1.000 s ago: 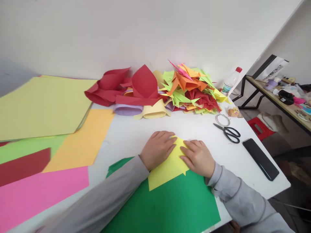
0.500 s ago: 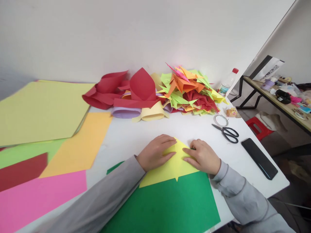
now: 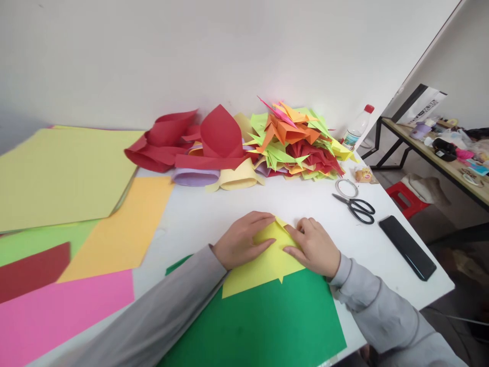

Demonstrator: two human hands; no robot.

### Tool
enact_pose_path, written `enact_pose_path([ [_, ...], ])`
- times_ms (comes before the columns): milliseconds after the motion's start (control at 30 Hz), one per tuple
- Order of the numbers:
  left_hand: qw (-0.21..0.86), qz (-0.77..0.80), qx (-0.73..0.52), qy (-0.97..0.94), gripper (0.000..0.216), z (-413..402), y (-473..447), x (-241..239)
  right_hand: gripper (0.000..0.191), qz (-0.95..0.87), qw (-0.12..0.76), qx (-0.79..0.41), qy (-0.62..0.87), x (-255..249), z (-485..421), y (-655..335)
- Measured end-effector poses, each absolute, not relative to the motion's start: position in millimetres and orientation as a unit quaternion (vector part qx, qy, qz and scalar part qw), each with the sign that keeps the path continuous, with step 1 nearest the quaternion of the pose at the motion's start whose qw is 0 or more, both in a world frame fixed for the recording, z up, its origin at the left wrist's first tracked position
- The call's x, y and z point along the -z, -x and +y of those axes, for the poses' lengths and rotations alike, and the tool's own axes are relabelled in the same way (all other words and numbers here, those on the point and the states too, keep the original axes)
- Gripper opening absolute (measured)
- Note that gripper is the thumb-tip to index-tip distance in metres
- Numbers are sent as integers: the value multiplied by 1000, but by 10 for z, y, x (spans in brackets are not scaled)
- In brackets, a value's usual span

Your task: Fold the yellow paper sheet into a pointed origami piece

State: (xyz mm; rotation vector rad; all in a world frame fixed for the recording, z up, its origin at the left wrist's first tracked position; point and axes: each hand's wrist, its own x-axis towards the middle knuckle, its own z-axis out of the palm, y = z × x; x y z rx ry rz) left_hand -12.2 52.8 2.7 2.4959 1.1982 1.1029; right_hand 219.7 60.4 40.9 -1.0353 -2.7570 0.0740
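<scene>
A folded yellow paper (image 3: 263, 265) lies on a green sheet (image 3: 267, 321) near the table's front edge. My left hand (image 3: 240, 239) presses on the paper's upper left side, fingers curled over its top corner. My right hand (image 3: 313, 247) rests on the upper right side, fingers bent and pinching the fold near the tip. Both hands meet at the paper's point. Grey sleeves cover both arms.
A heap of folded paper shapes (image 3: 294, 140) and red curled sheets (image 3: 191, 140) lies at the back. Large coloured sheets (image 3: 64, 173) cover the left. Scissors (image 3: 357, 206), a tape ring (image 3: 347, 187), a black phone (image 3: 407, 247) and a bottle (image 3: 355, 127) sit right. The table edge (image 3: 439, 295) is right.
The yellow paper was turned slightly and both hands shifted on it; my right hand's fingers have drawn closer to the tip. The view moved a little.
</scene>
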Motion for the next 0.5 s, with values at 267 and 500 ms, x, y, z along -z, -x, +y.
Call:
enact_pose_path([
  [267, 64, 407, -343, -844, 45, 508, 80, -48, 29, -909, 160, -39, 384, -316, 657, -2149],
  [500, 44, 414, -244, -876, 55, 495, 43, -58, 26, -871, 190, -124, 436, -332, 571, -2127],
])
